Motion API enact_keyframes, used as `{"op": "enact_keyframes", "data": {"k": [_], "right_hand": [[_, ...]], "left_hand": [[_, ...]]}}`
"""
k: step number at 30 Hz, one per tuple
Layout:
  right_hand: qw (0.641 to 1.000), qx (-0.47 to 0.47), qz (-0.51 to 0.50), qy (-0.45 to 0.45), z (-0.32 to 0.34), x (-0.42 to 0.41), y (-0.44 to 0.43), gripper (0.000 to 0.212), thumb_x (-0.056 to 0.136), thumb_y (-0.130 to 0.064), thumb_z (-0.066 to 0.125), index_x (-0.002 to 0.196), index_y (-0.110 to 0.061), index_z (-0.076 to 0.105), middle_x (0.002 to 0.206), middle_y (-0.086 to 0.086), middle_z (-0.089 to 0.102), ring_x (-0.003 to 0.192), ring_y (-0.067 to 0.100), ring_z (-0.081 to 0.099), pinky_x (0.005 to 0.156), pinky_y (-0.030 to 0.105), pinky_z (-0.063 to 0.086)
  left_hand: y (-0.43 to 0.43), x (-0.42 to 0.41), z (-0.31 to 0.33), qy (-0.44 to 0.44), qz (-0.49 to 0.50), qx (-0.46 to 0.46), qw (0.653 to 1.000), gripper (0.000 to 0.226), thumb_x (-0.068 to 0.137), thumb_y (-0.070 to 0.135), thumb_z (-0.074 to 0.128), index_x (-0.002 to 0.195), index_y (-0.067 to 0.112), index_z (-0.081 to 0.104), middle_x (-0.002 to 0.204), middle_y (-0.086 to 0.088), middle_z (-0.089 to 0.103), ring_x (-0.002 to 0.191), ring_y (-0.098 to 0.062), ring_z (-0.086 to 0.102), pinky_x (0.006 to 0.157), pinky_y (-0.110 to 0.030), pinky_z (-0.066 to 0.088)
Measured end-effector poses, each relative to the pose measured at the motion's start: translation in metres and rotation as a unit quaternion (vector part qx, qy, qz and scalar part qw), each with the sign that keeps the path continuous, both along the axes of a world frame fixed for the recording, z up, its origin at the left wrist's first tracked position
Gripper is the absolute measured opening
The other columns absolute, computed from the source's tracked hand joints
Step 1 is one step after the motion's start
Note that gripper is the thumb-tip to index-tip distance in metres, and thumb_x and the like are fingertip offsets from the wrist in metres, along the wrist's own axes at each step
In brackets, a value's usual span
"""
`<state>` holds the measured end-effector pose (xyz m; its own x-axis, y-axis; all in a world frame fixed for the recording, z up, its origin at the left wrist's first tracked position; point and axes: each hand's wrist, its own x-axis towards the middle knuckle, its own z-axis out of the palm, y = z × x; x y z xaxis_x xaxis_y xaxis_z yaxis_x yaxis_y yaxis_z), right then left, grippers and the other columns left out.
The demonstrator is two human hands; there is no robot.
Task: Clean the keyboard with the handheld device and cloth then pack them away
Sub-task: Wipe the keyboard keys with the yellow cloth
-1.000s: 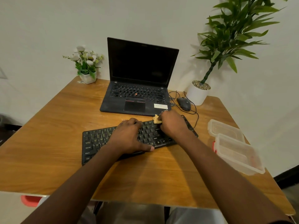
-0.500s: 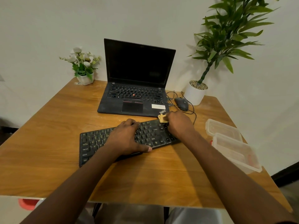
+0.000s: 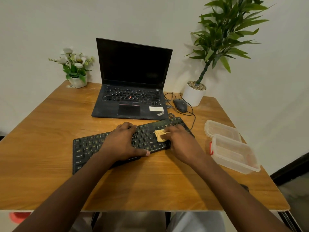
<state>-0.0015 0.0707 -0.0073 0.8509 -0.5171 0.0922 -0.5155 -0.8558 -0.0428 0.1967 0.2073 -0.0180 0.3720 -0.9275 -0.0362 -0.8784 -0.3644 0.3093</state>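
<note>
The keyboard [image 3: 87,148] lies askew in the middle of the table [image 3: 50,131]. A hard wipe could skid it toward the laptop [image 3: 130,97] or snag a keycap if the left hand [image 3: 122,143], clamping it with fingers over the far edge and thumb at the near edge, slackens. The right hand [image 3: 180,141] presses the wadded cloth [image 3: 159,135] onto the right-end keys, seemingly pinched under its fingertips and poking out leftward.

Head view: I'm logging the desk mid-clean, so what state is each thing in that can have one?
laptop: lid open, screen dark.
keyboard: lying flat, gripped by the left hand.
cloth: bunched, held down on the keys by the right hand.
container: open.
lid: off, lying beside the container.
</note>
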Motion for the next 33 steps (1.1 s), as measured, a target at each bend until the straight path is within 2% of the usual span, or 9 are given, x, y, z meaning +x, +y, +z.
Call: {"op": "enact_keyframes", "data": {"k": [6,9,11,14,17,20,23,29,33], "right_hand": [[0.999,-0.024,0.014,0.028,0.005,-0.003,0.001,0.046,0.1,-0.02,0.061,0.145,-0.027,0.061,0.154,-0.004,0.05,0.135,0.021,0.042,0.11,0.038,0.043],[0.999,-0.042,0.0,0.02,0.002,0.005,-0.004,0.043,0.1,-0.023,0.064,0.142,-0.026,0.064,0.148,-0.001,0.054,0.13,0.022,0.045,0.105,0.037,0.046],[1.0,-0.024,-0.015,-0.003,-0.001,0.007,-0.003,0.041,0.099,-0.02,0.065,0.139,-0.025,0.067,0.144,-0.002,0.055,0.128,0.022,0.046,0.102,0.035,0.047],[0.999,0.013,-0.017,-0.026,-0.006,0.005,0.0,0.04,0.1,-0.017,0.062,0.139,-0.023,0.068,0.144,-0.002,0.054,0.129,0.021,0.043,0.104,0.036,0.046],[1.0,0.02,0.006,-0.011,-0.002,-0.002,-0.003,0.041,0.1,-0.016,0.062,0.139,-0.026,0.067,0.147,-0.005,0.052,0.131,0.019,0.042,0.106,0.037,0.046],[0.999,-0.016,0.034,0.028,0.005,-0.006,-0.012,0.04,0.1,-0.022,0.063,0.139,-0.03,0.068,0.146,-0.007,0.054,0.127,0.019,0.045,0.101,0.035,0.047],[0.999,-0.043,0.019,0.018,0.004,0.002,-0.015,0.039,0.099,-0.023,0.065,0.137,-0.029,0.069,0.141,-0.004,0.057,0.125,0.021,0.047,0.099,0.037,0.048],[0.999,0.002,0.0,-0.034,-0.01,0.006,-0.005,0.04,0.099,-0.016,0.063,0.137,-0.025,0.069,0.143,-0.007,0.055,0.127,0.019,0.044,0.101,0.037,0.048],[0.999,0.006,0.031,-0.004,-0.002,-0.007,-0.01,0.04,0.099,-0.017,0.063,0.137,-0.028,0.068,0.146,-0.008,0.054,0.131,0.018,0.044,0.104,0.037,0.046]], "left_hand": [[0.002,-0.001,0.003,0.005,0.0,0.0,1.0,0.127,0.059,0.096,0.064,0.16,0.024,0.033,0.157,0.007,0.035,0.141,-0.018,0.038,0.109,-0.042,0.043],[0.001,-0.001,0.004,0.007,-0.001,0.0,1.0,0.127,0.059,0.095,0.065,0.159,0.024,0.034,0.156,0.007,0.036,0.14,-0.018,0.039,0.109,-0.042,0.045],[0.001,-0.001,0.004,0.008,0.001,0.003,1.0,0.127,0.058,0.095,0.066,0.159,0.025,0.034,0.156,0.007,0.036,0.14,-0.018,0.039,0.109,-0.043,0.046],[0.0,-0.001,0.004,0.008,0.004,0.008,1.0,0.129,0.057,0.096,0.066,0.159,0.026,0.033,0.156,0.007,0.035,0.14,-0.018,0.039,0.109,-0.044,0.045],[-0.001,0.0,0.005,0.011,0.005,0.012,1.0,0.129,0.056,0.096,0.066,0.159,0.026,0.033,0.156,0.007,0.036,0.14,-0.018,0.038,0.11,-0.044,0.045],[0.0,0.0,0.004,0.011,0.005,0.008,1.0,0.129,0.056,0.096,0.066,0.159,0.027,0.034,0.156,0.007,0.037,0.14,-0.018,0.039,0.109,-0.044,0.045],[0.0,-0.001,0.004,0.01,0.005,0.007,1.0,0.128,0.057,0.095,0.067,0.159,0.026,0.033,0.156,0.007,0.037,0.14,-0.017,0.039,0.109,-0.044,0.045],[-0.002,-0.001,0.005,0.008,0.009,0.013,1.0,0.129,0.057,0.094,0.068,0.161,0.027,0.03,0.157,0.007,0.035,0.141,-0.018,0.037,0.109,-0.043,0.044],[-0.001,-0.001,0.006,0.011,0.009,0.012,1.0,0.13,0.057,0.094,0.068,0.161,0.026,0.03,0.157,0.007,0.035,0.141,-0.018,0.037,0.11,-0.042,0.044]]}}
